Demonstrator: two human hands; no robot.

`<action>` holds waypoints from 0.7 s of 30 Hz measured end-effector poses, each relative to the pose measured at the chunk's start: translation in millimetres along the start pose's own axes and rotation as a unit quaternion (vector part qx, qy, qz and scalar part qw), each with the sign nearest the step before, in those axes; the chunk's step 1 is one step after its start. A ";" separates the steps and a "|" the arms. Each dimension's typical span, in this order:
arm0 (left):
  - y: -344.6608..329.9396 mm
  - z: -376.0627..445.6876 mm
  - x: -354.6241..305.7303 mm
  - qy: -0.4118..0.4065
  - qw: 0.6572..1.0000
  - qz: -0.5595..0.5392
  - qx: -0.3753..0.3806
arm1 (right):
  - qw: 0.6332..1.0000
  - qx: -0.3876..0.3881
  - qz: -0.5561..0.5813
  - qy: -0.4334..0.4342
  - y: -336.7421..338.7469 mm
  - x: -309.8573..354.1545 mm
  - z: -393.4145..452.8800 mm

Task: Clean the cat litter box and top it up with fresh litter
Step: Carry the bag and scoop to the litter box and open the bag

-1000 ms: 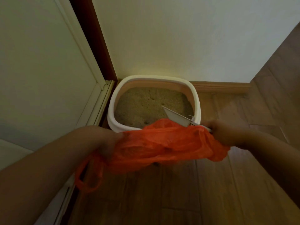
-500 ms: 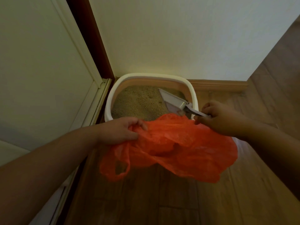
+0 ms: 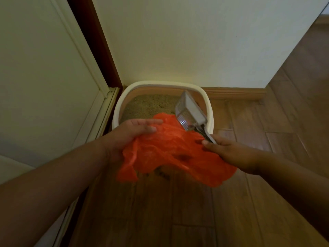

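The white-rimmed litter box (image 3: 117, 111) stands in the corner against the wall, with tan litter (image 3: 151, 104) inside. A crumpled orange plastic bag (image 3: 169, 154) is spread between my hands, just in front of the box and above the floor. My left hand (image 3: 130, 134) holds the bag's left edge, its fingers stretched out over the plastic. My right hand (image 3: 229, 152) grips the handle of a grey slotted scoop (image 3: 190, 111), thumb against the bag's right edge. The scoop's head tilts up over the right side of the box. The box's near rim is hidden by the bag.
A white door (image 3: 44, 77) with a dark red frame (image 3: 96, 43) stands close on the left. A pale wall (image 3: 178, 41) and a wooden skirting board (image 3: 235, 92) lie behind the box. Wood-plank floor (image 3: 178, 211) stretches toward me and to the right.
The scoop has risen and tilted its head upward over the box. My left hand has moved right along the bag and its fingers have straightened. The bag is more bunched between my hands.
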State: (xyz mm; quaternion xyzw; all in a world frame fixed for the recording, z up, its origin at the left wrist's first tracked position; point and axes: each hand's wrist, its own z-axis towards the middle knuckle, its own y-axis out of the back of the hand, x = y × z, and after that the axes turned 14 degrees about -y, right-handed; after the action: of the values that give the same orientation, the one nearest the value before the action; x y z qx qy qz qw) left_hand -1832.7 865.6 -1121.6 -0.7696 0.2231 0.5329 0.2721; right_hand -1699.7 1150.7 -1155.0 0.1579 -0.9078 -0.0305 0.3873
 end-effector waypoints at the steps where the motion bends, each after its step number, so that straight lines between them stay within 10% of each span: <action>1: -0.3 -1.7 2.8 0.000 1.000 0.014 0.006 | 1.000 -0.004 -0.005 -0.001 -0.3 -0.6 0.1; 12: -10.3 -14.1 21.9 0.197 0.957 0.099 0.186 | 0.968 -0.091 -0.235 -0.006 20.2 -7.3 -2.9; 21: 7.7 -4.3 51.0 0.046 0.895 0.417 0.152 | 0.943 -0.119 -0.306 -0.061 22.1 -33.8 12.0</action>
State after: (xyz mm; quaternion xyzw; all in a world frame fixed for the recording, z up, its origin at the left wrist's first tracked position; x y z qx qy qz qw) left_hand -1817.6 854.3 -1169.8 -0.5791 0.6137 0.5212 0.1279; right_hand -1692.2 1181.3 -1182.9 0.3784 -0.8276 -0.2645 0.3193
